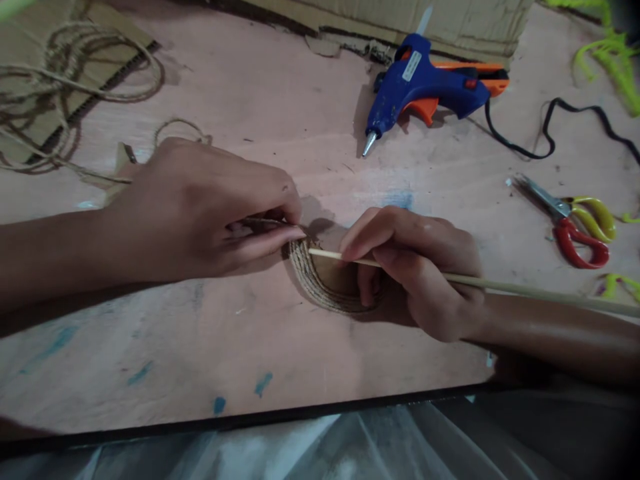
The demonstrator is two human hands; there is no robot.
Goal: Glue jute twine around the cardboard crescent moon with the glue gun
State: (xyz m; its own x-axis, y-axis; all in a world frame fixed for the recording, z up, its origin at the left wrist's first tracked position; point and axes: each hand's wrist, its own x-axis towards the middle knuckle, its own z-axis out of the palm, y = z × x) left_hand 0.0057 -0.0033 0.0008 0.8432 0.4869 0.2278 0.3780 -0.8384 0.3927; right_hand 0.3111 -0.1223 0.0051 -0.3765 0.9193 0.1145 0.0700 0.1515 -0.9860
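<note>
A small round cardboard piece (333, 268) lies on the table with several rows of twine (313, 285) along its rim. My left hand (220, 207) pinches the twine at the upper left of that rim, its thumb and forefinger closed together. Held like a pencil, a thin wooden stick (520, 287) is in my right hand (420, 267). The stick's tip touches or nearly touches the inner side of the twine rows, close to my left fingertips. My right lower fingers rest on the cardboard and hide its right part.
A blue and orange glue gun (415, 87) lies at the back, nozzle toward me, its black cord (545, 133) running right. Scissors (565, 220) with red and yellow handles are at the right. Loose twine (65, 73) coils over cardboard at the left. The table's dark edge (250, 417) is in front.
</note>
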